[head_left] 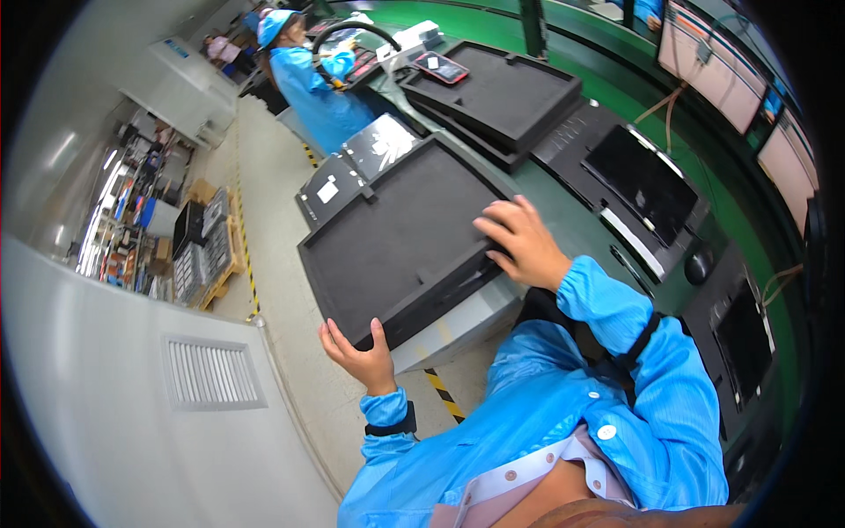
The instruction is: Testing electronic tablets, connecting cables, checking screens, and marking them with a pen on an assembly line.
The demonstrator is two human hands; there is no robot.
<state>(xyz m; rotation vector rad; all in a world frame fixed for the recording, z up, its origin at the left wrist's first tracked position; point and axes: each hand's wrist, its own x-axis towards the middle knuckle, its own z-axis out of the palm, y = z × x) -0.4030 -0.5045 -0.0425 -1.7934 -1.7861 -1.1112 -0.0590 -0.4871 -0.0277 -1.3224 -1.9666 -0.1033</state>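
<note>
A shallow black tray [405, 229] with a raised rim lies in front of me, over a light grey box [466, 327]. Its near left corner is in my left hand [363, 356], thumb and fingers on the rim. On the right, my right hand [528, 242] grips the tray's near right corner, with its fingers over the rim and part of the thumb side hidden. Nothing lies inside the tray. Past its far left side sit dark flat panels [330, 189] with white labels and a silvery packet [380, 145].
A second black tray stack [502, 97] carries a red-edged handheld device [440, 67]. To the right are a black screen [641, 180], a pen [627, 266] and a mouse [700, 262]. A co-worker in blue [317, 97] works at the far end. A white vented panel [211, 373] stands left.
</note>
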